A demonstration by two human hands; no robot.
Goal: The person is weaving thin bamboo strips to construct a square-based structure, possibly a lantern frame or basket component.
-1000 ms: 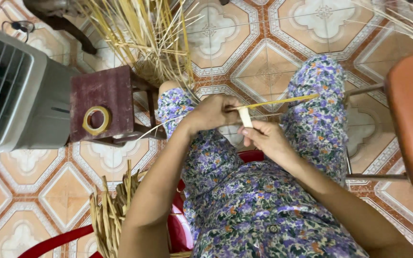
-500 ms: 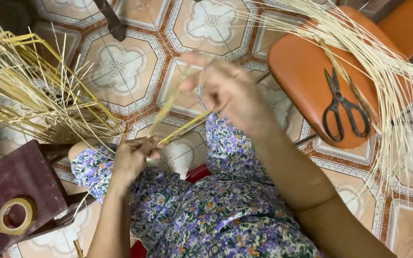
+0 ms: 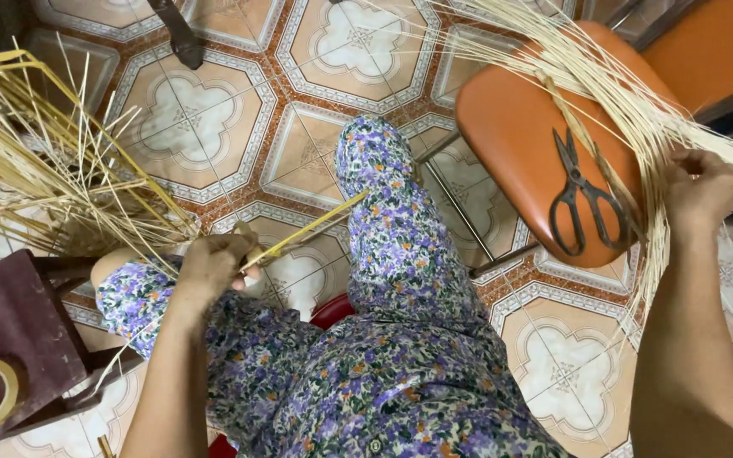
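While my left hand [image 3: 214, 267] pinches a yellow strip [image 3: 303, 231] over my knee, fingers pressed together on it, my right hand [image 3: 702, 188] is curled around pale fibre strands [image 3: 638, 127] draped over the orange stool [image 3: 519, 136] beside black scissors [image 3: 583, 199]. Strands look light, thin, springy, likely brittle if kinked; best gripped as a loose bundle near mid-length. Strip seems stiffer, flat; hold near its end.

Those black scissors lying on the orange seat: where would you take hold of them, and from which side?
Probably by the two finger loops. The scissors lie flat on the orange seat, blades pointing away toward the far edge, loops toward the person. Coming from above on the near side meets the loops first, clear of the points. Pale straw strands drape beside them, close to the right hand.
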